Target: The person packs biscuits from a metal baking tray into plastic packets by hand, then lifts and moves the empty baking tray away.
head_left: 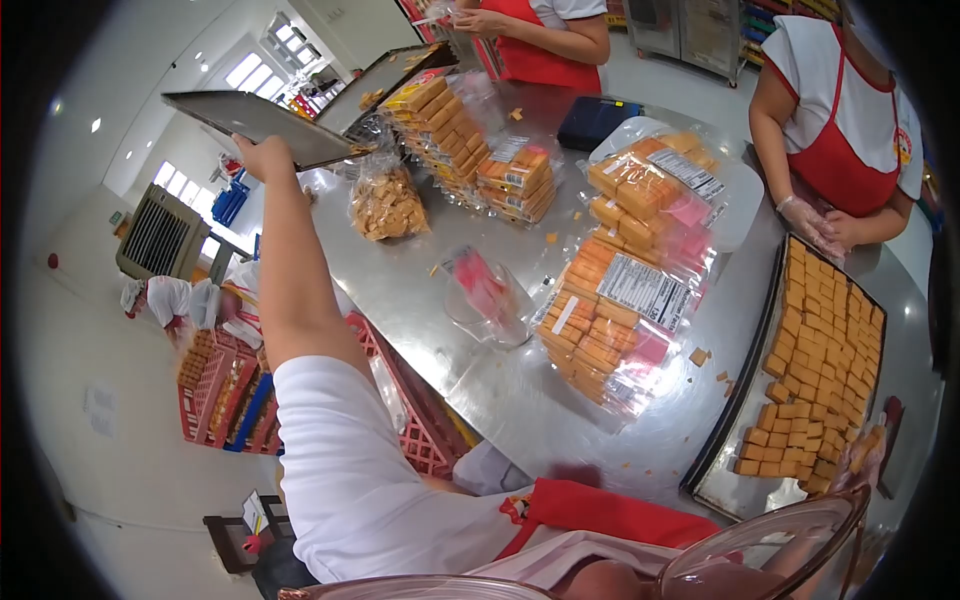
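My left hand is stretched far out at the upper left, its fingers closed on the edge of a dark, flat baking tray that is raised and tilted. Beneath that tray stands a clear bag of broken biscuit pieces. At the lower right, my right hand, in a clear plastic glove, is beside the near corner of a large baking tray. Rows of small golden rectangular biscuits cover most of this tray. The fingers of my right hand are too indistinct to make out.
Stacked packs of biscuits and more packs stand on the steel table. A plastic container holds pink packets. One co-worker stands at the right, another at the back. Red crates lie below the table edge.
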`<control>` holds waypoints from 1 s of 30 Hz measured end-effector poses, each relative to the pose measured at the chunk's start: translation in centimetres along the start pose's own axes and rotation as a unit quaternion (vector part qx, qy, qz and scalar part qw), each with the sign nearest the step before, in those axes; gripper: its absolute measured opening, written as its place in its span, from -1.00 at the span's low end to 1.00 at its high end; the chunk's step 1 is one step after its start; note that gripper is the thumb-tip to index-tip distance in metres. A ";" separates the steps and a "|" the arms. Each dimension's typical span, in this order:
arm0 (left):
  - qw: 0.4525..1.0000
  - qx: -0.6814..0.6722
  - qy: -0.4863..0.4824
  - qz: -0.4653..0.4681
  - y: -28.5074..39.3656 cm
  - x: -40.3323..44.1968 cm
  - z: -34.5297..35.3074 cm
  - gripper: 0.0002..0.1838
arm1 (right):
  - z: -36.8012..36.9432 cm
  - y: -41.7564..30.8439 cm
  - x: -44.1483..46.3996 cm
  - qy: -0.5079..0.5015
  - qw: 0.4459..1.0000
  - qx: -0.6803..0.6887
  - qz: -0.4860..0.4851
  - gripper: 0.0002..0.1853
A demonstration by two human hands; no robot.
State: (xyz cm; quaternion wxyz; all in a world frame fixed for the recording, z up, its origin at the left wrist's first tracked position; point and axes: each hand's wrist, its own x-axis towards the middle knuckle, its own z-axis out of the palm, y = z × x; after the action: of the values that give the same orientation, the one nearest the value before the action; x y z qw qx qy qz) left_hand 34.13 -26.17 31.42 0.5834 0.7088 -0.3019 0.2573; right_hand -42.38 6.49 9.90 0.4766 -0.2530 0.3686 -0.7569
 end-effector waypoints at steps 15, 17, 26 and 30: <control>0.994 0.033 -0.023 0.100 2.4 -1.7 -1.8 -0.35 | -1.7 2.2 0.9 0.017 0.998 -0.034 -0.048 -0.53; 0.993 0.021 -0.018 0.112 1.4 -1.1 -1.6 -0.35 | -0.9 1.6 0.6 0.052 0.998 0.004 -0.033 -0.54; 0.994 0.013 0.041 0.100 1.2 0.6 -7.7 -0.36 | -3.5 0.3 1.6 0.046 0.998 0.044 -0.008 -0.52; 0.990 -0.044 0.050 0.125 -0.1 3.5 -12.2 -0.36 | -0.2 -1.2 1.1 -0.022 0.996 0.052 -0.062 -0.49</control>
State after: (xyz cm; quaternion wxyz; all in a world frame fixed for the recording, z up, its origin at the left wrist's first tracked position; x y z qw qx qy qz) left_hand 36.40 -14.62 36.16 0.5917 0.6250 -0.3697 0.3500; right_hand -43.59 5.92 10.81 0.4489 -0.2668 0.3022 -0.7975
